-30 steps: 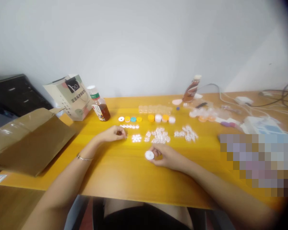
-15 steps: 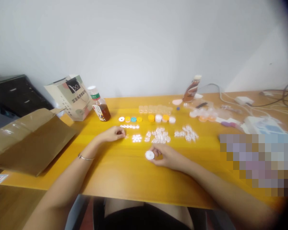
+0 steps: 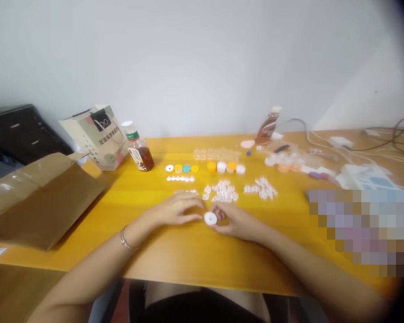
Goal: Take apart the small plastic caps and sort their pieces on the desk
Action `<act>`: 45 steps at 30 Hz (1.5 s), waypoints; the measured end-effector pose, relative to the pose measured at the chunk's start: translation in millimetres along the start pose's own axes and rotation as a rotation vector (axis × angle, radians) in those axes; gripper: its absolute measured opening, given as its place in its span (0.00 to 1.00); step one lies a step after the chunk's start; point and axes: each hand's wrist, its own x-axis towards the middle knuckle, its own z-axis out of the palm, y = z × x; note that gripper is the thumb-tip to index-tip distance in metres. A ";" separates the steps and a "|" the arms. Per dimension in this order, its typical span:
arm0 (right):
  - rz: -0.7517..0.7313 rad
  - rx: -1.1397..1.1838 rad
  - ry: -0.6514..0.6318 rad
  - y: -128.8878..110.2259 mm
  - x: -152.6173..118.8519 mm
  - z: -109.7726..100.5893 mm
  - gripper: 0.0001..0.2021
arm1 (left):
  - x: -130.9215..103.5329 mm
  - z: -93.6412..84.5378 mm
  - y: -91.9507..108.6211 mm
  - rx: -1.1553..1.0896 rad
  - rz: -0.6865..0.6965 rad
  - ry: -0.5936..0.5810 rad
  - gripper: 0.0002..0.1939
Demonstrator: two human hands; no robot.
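Note:
My right hand (image 3: 230,218) pinches a white round disc-shaped part (image 3: 210,218) by its edge, its face turned up, with a small spot at its middle. My left hand (image 3: 180,208) is beside the disc's left edge, thumb and forefinger apart, and nothing shows between them. It partly covers a group of small white pieces (image 3: 191,192). Beyond the hands lie a row of small white pieces (image 3: 181,179), a pile of white wheel-like parts (image 3: 225,192) and a smaller pile of similar white parts (image 3: 264,188).
Behind are coloured round caps (image 3: 186,168), orange and white round pieces (image 3: 221,167) and clear pieces (image 3: 217,154). Two drink bottles (image 3: 139,150) (image 3: 268,127) stand at the back. A paper bag (image 3: 103,139) and a brown bag (image 3: 47,202) are left; cables (image 3: 387,139) lie right.
My left hand has moved right and nearer, from beside the small white pieces to the disc, and its fingers have parted. My right hand stays in place with the disc.

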 end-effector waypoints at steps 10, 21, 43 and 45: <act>-0.027 0.187 0.039 -2.2 -0.8 -0.9 0.06 | 1.7 12.9 13.5 0.254 0.238 0.096 0.08; 0.051 0.067 0.354 4.5 0.4 -11.9 0.11 | 4.4 -20.0 -43.2 0.279 -0.349 0.355 0.07; 0.201 -0.129 0.680 41.0 2.2 -56.3 0.13 | 41.0 -16.8 -103.2 0.371 -0.516 0.246 0.08; 0.210 -0.206 0.731 58.7 -0.7 -74.0 0.12 | 39.2 -16.5 -94.0 0.370 -0.526 0.285 0.09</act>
